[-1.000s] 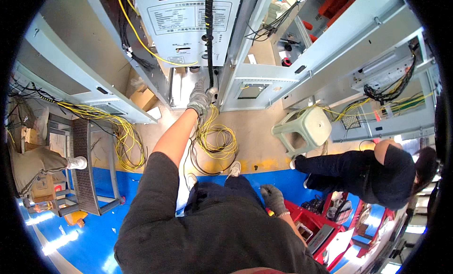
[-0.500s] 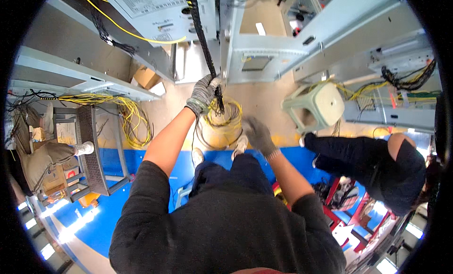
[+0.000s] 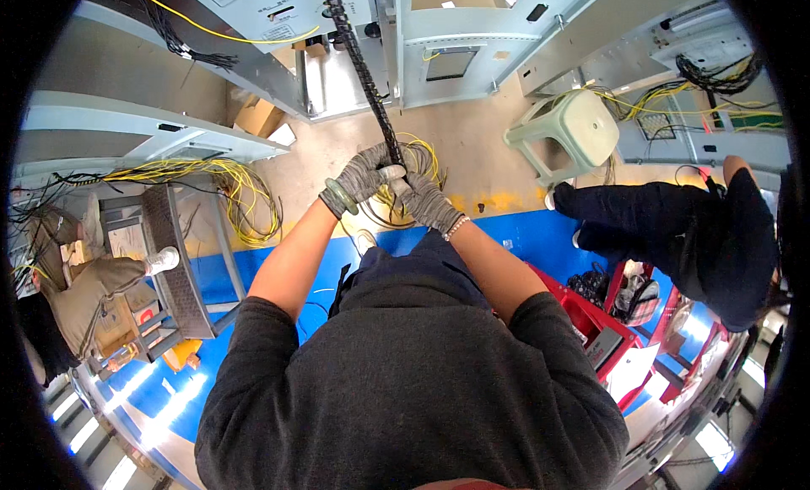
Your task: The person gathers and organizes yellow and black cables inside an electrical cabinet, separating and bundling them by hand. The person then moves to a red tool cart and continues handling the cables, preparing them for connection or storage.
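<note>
A thick black cable bundle (image 3: 364,81), wrapped in spiral tubing, runs down from the grey cabinet (image 3: 270,18) to my hands. My left hand (image 3: 368,175), in a grey knit glove with a roll of greenish tape about the wrist, is closed round the bundle's lower end. Gloved the same way, my right hand (image 3: 425,201) meets it there, its fingers pressed together at the bundle's end; what they pinch is hidden. Below and behind both hands, a loose coil of yellow and black wires (image 3: 422,157) lies on the floor.
A pale green plastic stool (image 3: 582,127) stands to the right. More yellow wires (image 3: 245,203) hang at the left by a metal step platform (image 3: 173,254), where a person's leg rests. Another person in dark clothes (image 3: 675,228) is at the right, near a red tool cart (image 3: 603,338).
My right hand has come up and left to join my left hand at the bundle's end. My left hand keeps its hold. The view has shifted, and the person at the right has moved.
</note>
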Demonstrator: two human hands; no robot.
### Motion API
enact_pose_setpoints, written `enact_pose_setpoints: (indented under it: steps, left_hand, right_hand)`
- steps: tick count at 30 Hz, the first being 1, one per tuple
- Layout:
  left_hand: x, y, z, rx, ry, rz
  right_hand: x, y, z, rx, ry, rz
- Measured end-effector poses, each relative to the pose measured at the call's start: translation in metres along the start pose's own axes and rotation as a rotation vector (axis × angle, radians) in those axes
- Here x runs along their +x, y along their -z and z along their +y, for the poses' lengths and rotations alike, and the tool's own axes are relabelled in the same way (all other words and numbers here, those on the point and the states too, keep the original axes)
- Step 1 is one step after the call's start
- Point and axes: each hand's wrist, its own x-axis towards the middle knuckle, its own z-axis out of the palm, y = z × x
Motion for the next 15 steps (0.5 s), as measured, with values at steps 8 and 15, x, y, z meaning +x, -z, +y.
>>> enact_pose_setpoints:
  steps: [8, 15]
  left_hand:
    - [-0.031, -0.026, 0.022, 0.206, -0.106, 0.007]
    - [-0.044, -0.012, 0.003, 0.244, 0.095, 0.055]
  right_hand:
    - [-0.060, -0.015, 0.059, -0.003, -0.151, -0.241]
    - [-0.066, -0.014, 0.010, -0.178, -0.236, -0.220]
